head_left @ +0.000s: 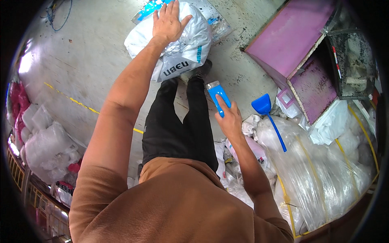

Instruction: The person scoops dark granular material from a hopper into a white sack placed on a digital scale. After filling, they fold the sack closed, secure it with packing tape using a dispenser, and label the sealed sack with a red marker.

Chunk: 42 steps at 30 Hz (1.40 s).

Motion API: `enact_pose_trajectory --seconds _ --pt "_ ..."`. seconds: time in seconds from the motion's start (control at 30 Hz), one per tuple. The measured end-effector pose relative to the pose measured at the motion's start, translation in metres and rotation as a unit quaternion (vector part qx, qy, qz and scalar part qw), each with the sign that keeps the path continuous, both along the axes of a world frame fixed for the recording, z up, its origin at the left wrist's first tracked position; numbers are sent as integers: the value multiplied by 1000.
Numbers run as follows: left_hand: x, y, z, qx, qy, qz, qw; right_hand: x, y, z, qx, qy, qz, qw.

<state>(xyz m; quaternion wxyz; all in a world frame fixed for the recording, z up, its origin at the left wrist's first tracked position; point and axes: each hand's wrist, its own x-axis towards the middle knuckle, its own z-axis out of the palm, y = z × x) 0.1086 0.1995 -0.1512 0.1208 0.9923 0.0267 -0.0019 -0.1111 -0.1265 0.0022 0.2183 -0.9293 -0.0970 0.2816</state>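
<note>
At one o'clock, a blue scraper [216, 95] is clasped in the right hand [231, 119], with the fingers wrapped round its handle and the metal-looking end aimed outward. Beyond, just before twelve, the white bag [185, 47] is pressed by the left hand [167, 26] — palm down, fingers spread, nothing pinched. It would be best steadied by that flat palm; if the scraper is brought over, it should be angled shallowly, well clear of the fingers and the black trousers [162, 125].

Room for the right elbow is limited at four o'clock by bundled clear film [308, 182]. Farther out, a blue scoop [261, 104] lies near three, and hard edges are presented by the purple bin [289, 38] at two. The widest room is offered at ten — over the grey floor [87, 60].
</note>
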Motion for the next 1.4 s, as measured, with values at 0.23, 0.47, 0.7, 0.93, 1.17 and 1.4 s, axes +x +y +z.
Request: enact_pose_trajectory --seconds 0.23,0.47,0.7,0.93,1.17,1.4 --pt "1 -2 -6 -37 30 28 998 66 48 -72 -45 8 55 997" --pt "-7 -4 -4 6 -3 13 1000 99 81 -93 -86 17 81 993" --pt "7 -10 -12 -5 14 2 1000 -29 -42 -172 -153 143 42 977" --pt "8 12 -5 -66 17 19 997 -68 -54 -123 318 343 -650 599" --pt "-73 -8 91 -306 146 106 935 -2 36 -16 478 342 -677 443" --pt "-141 -24 122 -623 544 321 461 -12 71 8 442 229 -541 678"
